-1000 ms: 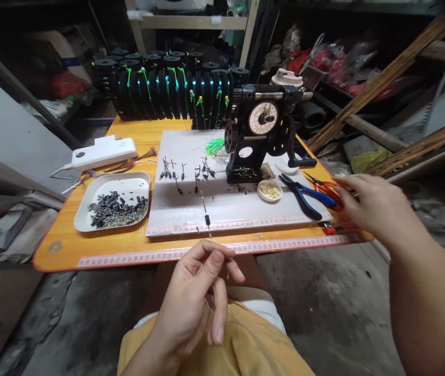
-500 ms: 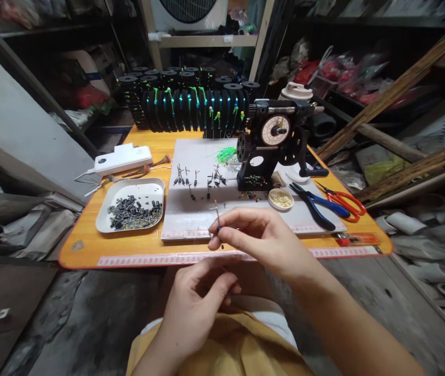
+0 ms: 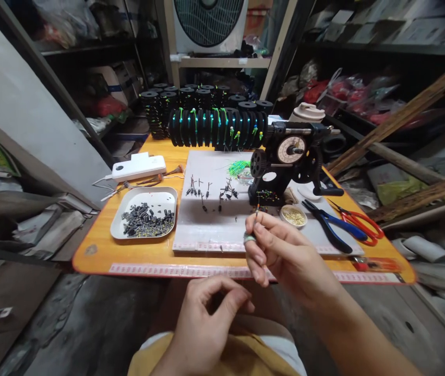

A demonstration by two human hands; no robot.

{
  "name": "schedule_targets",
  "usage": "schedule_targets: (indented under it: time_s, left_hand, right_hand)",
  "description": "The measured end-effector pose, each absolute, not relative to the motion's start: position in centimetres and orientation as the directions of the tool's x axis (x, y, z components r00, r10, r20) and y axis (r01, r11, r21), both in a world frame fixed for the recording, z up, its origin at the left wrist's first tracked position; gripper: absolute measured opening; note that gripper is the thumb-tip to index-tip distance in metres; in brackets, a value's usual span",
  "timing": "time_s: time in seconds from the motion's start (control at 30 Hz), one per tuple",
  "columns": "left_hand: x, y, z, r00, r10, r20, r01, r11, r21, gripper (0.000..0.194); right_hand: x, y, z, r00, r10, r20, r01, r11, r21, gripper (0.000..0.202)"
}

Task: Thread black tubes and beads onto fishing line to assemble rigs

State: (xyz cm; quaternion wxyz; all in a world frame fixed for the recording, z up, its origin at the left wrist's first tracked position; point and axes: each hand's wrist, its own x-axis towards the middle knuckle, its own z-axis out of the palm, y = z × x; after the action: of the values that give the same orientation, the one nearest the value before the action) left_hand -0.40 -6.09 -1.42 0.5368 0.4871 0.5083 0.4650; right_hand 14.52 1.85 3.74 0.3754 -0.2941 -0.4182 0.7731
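Observation:
My right hand [image 3: 287, 251] is raised over the front of the white board [image 3: 206, 230]. Its thumb and index finger pinch a thin orange-tipped stem [image 3: 257, 205] that points upward; the lower part is hidden by the fingers. A pale greenish band shows round one finger. Lower and to the left, in front of the table edge, my left hand [image 3: 212, 308] has its thumb pressed to curled fingers; whatever they may hold is hidden. On the board stand several small black pieces on thin wires [image 3: 205, 193]. A white tray [image 3: 117, 230] of similar dark pieces lies at the left.
A black hand-cranked winder [image 3: 273, 177] carries a row of black spools [image 3: 206, 128]. Green strands [image 3: 239, 167] lie beside it. To the right are a dish of gold bits [image 3: 293, 215], blue-handled pliers [image 3: 334, 230] and red-handled scissors [image 3: 367, 227]. A white power bank [image 3: 140, 167] sits at the left.
My right hand has moved right with the stem and turned, its lower fingers loosening away from the palm. The left hand stays low, still curled. The whole view has shifted, with the head tilted up.

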Motion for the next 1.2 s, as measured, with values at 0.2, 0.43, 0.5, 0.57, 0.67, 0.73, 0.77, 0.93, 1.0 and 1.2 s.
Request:
schedule_targets:
  time_s: [0.2,0.43,0.5,0.57,0.67,0.73,0.77,0.93,1.0,1.2]
  left_hand:
    - [-1.3,-6.3,-1.6,0.19,0.954,-0.23,0.071,0.22,0.973,0.024]
    - [-5.6,-0.4,1.7,-0.104,0.97,0.221,0.245,-0.191,0.951,0.026]
    - [-5.9,2.6,2.8,-0.198,0.921,0.335,0.311,-0.265,0.913,0.026]
    - [-5.8,5.6,3.5,-0.225,0.925,0.308,0.303,-0.234,0.924,0.027]
    - [-5.3,8.9,3.8,-0.192,0.929,0.317,0.297,-0.253,0.921,0.027]
    - [-5.0,9.9,3.7,-0.157,0.927,0.34,0.3,-0.284,0.911,0.016]
    - [-5.0,9.9,3.5,-0.144,0.922,0.359,0.298,-0.305,0.904,0.011]
    - [-4.9,6.6,3.1,-0.189,0.841,0.507,0.183,-0.477,0.86,0.013]
    - [-4.9,4.6,3.3,-0.193,0.851,0.489,-0.011,-0.501,0.866,0.016]
    - [-5.8,-1.9,3.4,0.097,0.995,-0.028,-0.516,0.074,0.853,0.028]
  right_hand:
    - [14.3,2.3,2.0,-0.578,0.801,-0.154,-0.244,-0.35,-0.904,0.034]
    - [15.1,3.5,1.1,-0.531,0.846,-0.032,0.281,0.14,-0.949,0.026]
    - [15.0,3.8,1.0,-0.487,0.87,0.08,0.469,0.338,-0.816,0.022]
    - [14.8,4.0,0.8,-0.455,0.875,0.166,0.574,0.431,-0.697,0.019]
    - [14.7,4.2,0.3,-0.43,0.877,0.214,0.618,0.459,-0.639,0.018]
    - [14.7,4.4,-0.2,-0.421,0.875,0.24,0.639,0.474,-0.605,0.019]
    - [14.7,4.5,-0.4,-0.415,0.873,0.255,0.651,0.481,-0.587,0.02]
    - [15.2,4.7,-1.2,-0.395,0.856,0.334,0.689,0.517,-0.509,0.028]
    - [15.4,4.5,-1.2,-0.392,0.843,0.368,0.691,0.534,-0.488,0.028]
    - [15.5,2.1,0.1,-0.364,0.718,0.593,0.612,0.664,-0.429,0.021]
